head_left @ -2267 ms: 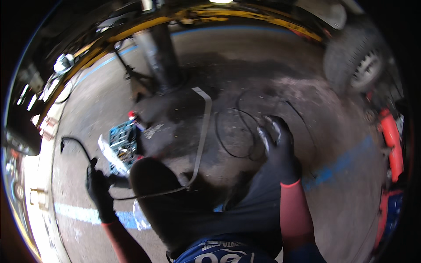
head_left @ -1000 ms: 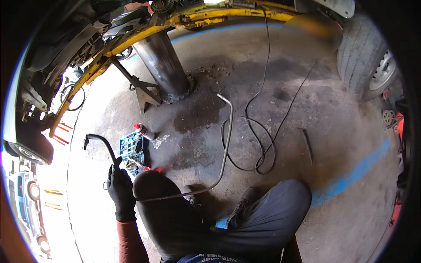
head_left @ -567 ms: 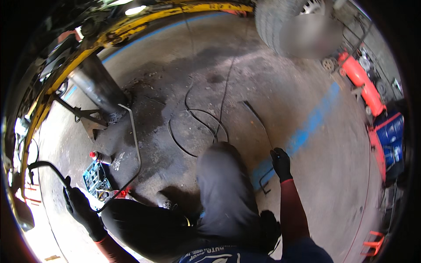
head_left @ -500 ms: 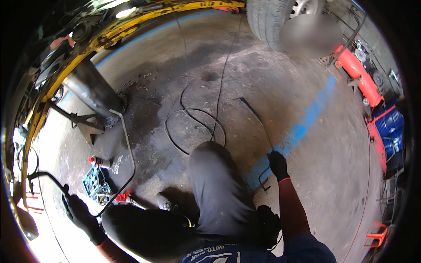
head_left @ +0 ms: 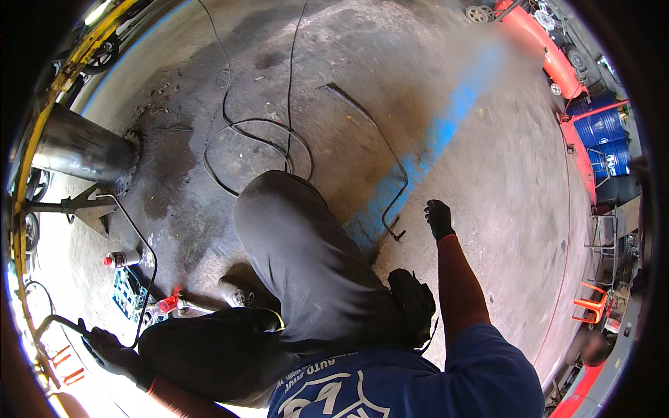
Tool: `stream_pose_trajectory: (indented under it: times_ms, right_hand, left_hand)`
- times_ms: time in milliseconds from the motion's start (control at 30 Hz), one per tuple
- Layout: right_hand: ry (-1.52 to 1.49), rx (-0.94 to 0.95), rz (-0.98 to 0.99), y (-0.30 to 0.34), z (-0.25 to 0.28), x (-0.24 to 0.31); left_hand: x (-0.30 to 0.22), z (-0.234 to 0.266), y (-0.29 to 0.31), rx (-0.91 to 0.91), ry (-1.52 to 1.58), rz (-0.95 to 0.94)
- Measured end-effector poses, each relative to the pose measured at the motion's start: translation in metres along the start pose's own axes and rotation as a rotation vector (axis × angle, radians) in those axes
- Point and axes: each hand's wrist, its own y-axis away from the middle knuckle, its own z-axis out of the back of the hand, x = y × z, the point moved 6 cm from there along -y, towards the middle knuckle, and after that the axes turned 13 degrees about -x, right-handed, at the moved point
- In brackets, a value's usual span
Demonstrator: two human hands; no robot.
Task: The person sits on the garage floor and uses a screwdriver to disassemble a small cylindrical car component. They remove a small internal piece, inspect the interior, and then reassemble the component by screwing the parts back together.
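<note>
My left hand [head_left: 115, 357], in a black glove, is closed around a long bent black tube [head_left: 155, 261] at the lower left. One end of the tube reaches up beside a metal stand; the other runs toward the yellow frame. My right hand [head_left: 439, 219], also gloved, hangs above the floor with loosely bent fingers and nothing in it. To its left a second thin, bent black tube [head_left: 380, 130] lies across the blue painted stripe, apart from my hand.
A black cable [head_left: 293, 130] lies looped ahead of my knee. At left are a metal column [head_left: 83, 150], a blue tool case [head_left: 127, 294], a red-capped can [head_left: 123, 259] and a yellow lift frame [head_left: 87, 49]. Red equipment [head_left: 547, 52], blue drums [head_left: 599, 129] and an orange stool [head_left: 591, 303] line the right.
My right hand has let go of the thin bent tube, which now lies on the floor, and has moved away from it. The view has swung right; my left hand keeps its tube.
</note>
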Motion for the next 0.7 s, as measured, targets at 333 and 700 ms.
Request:
stream_pose_trajectory:
  times_ms: [333, 700]
  right_hand:
    - [0.59, 0.322, 0.521, 0.076, -0.104, 0.053]
    - [-0.716, 0.654, 0.847, 0.229, -0.132, 0.585]
  left_hand:
    - [-0.004, 0.001, -0.015, 0.031, -0.452, -0.424]
    - [-0.154, -0.039, 0.023, 0.179, -0.028, -0.372]
